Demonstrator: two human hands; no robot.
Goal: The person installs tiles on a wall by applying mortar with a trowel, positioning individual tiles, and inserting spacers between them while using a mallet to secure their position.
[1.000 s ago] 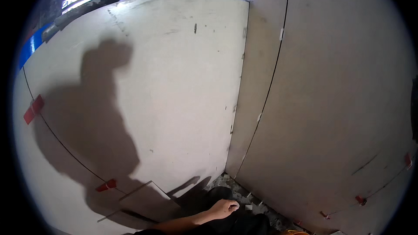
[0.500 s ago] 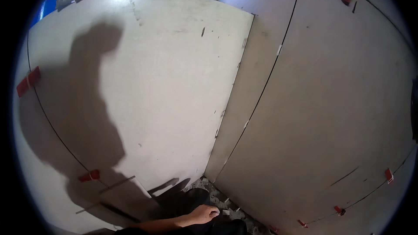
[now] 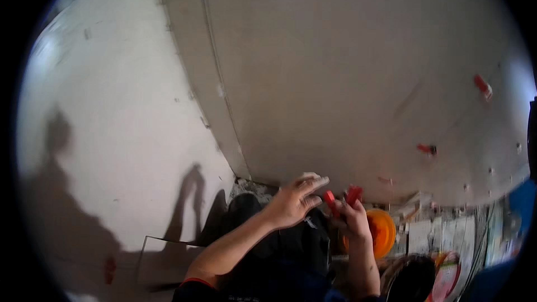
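Observation:
My right hand (image 3: 354, 219) is closed around red tile-levelling wedges; one wedge (image 3: 354, 194) sticks up past the fingers, and another red piece (image 3: 330, 202) points out toward my left hand. Beside it, my left hand (image 3: 293, 204) is raised with its fingers stretched and apart, nothing visible in it. A small gap shows between its thumb and the nearest wedge. Both hands are over my dark-clothed knees, in front of a large grey wall tile (image 3: 335, 78). Motion blurs the picture somewhat.
An orange bucket (image 3: 386, 235) with red pieces inside stands beside my right forearm. A dark round container (image 3: 411, 279) is nearer. A pale tiled wall (image 3: 123, 112) meets the grey one at a corner. More red wedges (image 3: 428, 149) sit along the right-hand joint. Rubble lies in the corner.
My view has swung right and down. My right hand has come into sight gripping red wedges. The left hand has gone from closed to spread and moved up and right.

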